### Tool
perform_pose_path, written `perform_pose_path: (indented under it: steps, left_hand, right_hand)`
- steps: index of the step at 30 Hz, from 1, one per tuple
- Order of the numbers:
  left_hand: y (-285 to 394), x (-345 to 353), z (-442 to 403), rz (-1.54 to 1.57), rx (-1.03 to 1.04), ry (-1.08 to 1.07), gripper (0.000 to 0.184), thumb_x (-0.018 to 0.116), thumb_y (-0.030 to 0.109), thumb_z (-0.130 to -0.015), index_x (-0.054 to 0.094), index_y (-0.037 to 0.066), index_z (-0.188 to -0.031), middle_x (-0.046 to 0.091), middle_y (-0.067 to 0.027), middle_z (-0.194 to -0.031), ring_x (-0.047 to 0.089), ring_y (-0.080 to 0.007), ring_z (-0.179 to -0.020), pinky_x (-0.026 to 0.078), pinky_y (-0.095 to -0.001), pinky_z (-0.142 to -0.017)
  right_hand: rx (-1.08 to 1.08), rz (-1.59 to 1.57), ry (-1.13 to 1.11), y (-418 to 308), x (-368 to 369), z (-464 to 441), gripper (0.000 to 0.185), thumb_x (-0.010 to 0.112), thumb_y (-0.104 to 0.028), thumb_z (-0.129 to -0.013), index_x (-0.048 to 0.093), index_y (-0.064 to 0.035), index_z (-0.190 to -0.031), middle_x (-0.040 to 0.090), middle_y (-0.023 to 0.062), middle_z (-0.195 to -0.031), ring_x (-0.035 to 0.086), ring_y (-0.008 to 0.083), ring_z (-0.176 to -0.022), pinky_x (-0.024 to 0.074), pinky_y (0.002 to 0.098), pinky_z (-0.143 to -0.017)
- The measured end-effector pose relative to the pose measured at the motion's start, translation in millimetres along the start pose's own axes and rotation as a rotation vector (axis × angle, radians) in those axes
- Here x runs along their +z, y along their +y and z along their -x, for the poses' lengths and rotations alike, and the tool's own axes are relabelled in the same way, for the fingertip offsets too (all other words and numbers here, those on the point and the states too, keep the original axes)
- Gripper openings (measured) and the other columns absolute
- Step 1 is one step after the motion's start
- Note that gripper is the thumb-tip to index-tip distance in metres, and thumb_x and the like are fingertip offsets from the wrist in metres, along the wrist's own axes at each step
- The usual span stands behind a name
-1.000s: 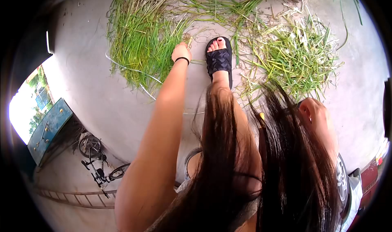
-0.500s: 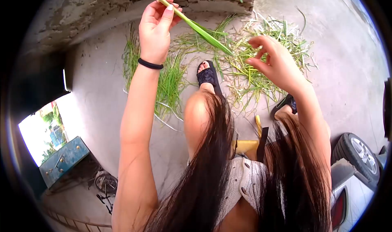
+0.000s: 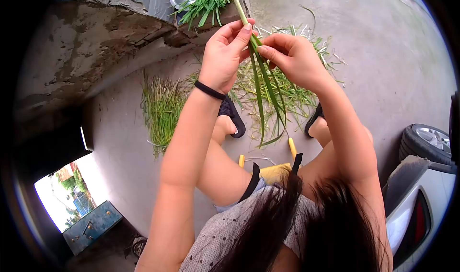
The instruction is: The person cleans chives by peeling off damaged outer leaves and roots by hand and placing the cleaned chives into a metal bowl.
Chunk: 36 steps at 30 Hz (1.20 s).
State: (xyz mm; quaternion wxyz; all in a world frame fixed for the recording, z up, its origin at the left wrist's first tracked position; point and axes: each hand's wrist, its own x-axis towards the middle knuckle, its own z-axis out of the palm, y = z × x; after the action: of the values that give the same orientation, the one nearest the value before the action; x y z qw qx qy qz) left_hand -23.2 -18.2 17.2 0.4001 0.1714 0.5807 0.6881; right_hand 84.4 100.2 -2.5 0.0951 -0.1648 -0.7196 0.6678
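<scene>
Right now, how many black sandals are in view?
2: the left sandal, partly behind the left forearm, and the right sandal, partly behind the right forearm. Others could be hidden.

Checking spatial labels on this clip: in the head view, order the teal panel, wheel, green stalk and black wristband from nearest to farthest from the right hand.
1. Green stalk: its leaves are at the right hand's fingertips.
2. Black wristband: on the left wrist.
3. Wheel: off to the right, near the picture's edge.
4. Teal panel: lower left.
</scene>
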Motion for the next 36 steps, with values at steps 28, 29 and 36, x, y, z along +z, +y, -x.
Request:
perform_pose_path:
  steps: [28, 29, 36]
  left_hand:
    - [-32, 8, 5, 0.336, -0.226, -0.129, 0.025, 0.051, 0.017, -0.09, 0.047, 0.003, -0.109, 0.057, -0.0051, -0.087, 0.054, -0.0099, -0.074, 0.048, -0.0225, -0.067]
    - [-33, 9, 5, 0.298, -0.214, -0.107, 0.023, 0.051, 0.018, -0.09, 0.047, 0.003, -0.108, 0.057, -0.0047, -0.087, 0.054, -0.0101, -0.074, 0.048, -0.0226, -0.068]
    - [-41, 16, 2, 0.278, -0.195, -0.123, 0.022, 0.051, 0.016, -0.09, 0.047, 0.002, -0.106, 0.058, -0.0083, -0.091, 0.057, -0.0143, -0.083, 0.049, -0.0257, -0.074]
  right_hand:
    - [0.037, 0.787, 0.681, 28, -109, -17, 0.031, 0.055, -0.031, -0.087, 0.064, -0.0051, -0.101, 0.064, 0.0062, -0.076, 0.056, 0.0116, -0.068, 0.044, 0.0254, -0.063]
    - [-0.046, 0.792, 0.623, 33, -100, -19, 0.035, 0.055, -0.033, -0.086, 0.062, -0.0033, -0.105, 0.065, 0.0083, -0.081, 0.058, 0.0132, -0.073, 0.0448, 0.0261, -0.067]
    - [0.066, 0.179, 0.127, 5, -21, -3, 0.03, 0.067, -0.027, -0.078, 0.065, 0.0031, -0.08, 0.061, 0.0054, -0.061, 0.053, 0.0079, -0.054, 0.043, 0.023, -0.05]
